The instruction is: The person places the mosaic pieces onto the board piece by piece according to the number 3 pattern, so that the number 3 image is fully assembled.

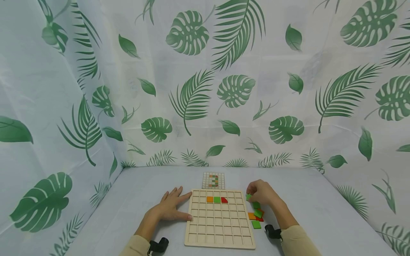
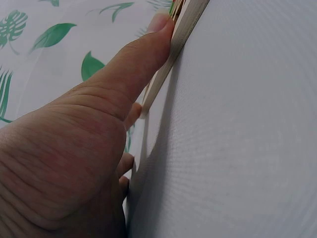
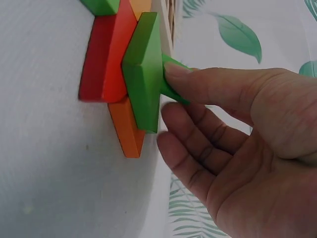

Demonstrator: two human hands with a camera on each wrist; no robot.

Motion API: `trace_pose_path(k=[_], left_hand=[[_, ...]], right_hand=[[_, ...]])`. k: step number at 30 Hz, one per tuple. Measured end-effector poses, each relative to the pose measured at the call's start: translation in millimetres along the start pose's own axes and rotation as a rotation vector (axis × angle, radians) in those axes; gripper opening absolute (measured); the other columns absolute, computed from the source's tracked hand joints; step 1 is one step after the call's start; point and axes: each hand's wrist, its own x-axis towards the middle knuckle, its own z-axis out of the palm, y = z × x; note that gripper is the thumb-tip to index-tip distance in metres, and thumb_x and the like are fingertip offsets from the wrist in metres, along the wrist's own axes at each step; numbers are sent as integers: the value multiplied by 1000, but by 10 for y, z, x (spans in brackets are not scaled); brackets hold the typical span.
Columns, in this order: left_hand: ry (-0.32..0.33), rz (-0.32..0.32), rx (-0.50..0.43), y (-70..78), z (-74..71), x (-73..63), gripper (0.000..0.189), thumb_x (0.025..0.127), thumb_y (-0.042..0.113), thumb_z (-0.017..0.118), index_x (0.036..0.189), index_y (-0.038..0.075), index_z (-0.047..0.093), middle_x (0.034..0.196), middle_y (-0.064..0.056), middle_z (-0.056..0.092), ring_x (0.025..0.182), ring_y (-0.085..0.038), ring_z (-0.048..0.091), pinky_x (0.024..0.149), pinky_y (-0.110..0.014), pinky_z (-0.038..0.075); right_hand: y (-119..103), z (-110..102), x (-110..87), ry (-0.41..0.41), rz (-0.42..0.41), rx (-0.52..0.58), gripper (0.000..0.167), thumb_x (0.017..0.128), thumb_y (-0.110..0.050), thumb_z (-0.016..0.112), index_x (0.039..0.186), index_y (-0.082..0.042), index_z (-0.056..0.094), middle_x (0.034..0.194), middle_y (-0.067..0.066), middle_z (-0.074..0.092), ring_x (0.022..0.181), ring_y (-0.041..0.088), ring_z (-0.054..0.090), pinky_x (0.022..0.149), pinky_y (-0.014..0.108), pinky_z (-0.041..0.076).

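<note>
A wooden grid board (image 1: pixel 221 229) lies flat on the table. In one of its upper rows sit an orange tile (image 1: pixel 209 199), a green tile (image 1: pixel 217 200) and a red quarter-round tile (image 1: pixel 224 200). My left hand (image 1: pixel 169 207) rests at the board's left edge with fingers spread, its thumb (image 2: pixel 143 57) touching the side. Beyond the right edge, my right hand (image 1: pixel 263 192) pinches a green tile (image 1: pixel 248 196) between thumb and fingers. Just below that hand are loose tiles, among them a green one (image 3: pixel 143 74), a red one (image 3: pixel 106 59) and an orange one (image 3: pixel 128 131).
Behind the board lies a small pattern card (image 1: pixel 205 182) with a coloured figure on a grid. Another green tile (image 1: pixel 256 224) sits at the near end of the loose pile. Leaf-printed cloth (image 1: pixel 198 142) hangs behind and beside the table.
</note>
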Motion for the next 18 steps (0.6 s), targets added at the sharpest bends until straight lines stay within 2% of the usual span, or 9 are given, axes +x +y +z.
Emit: trace_pose_path(k=[4,10,18], left_hand=[[0,2,2,-2,0,2,101,79,71,78,162,28,39,172,-22,19,160,-46,12,127,-69,6],[-1,1,-1,-1,1,1,101,79,71,78,162,28,40,172,-22,19,160,-47,12,127,-69,6],[-3,-5,2,-2,0,7,101,79,71,77,162,28,40,172,-22,20,160,-46,13,127,-69,6]], right_hand=[[19,-9,13,18,-20,17,13,81,1,80,86,-8,73,78,2,63,72,19,55,63,33,47],[29,-11,51,58,-48,44,11,86,1,77,88,-9,75,80,1,66,75,18,56,66,30,49],[-64,-14,62,73,-120,115,9,90,1,75,94,-8,76,84,2,69,78,17,60,67,31,52]])
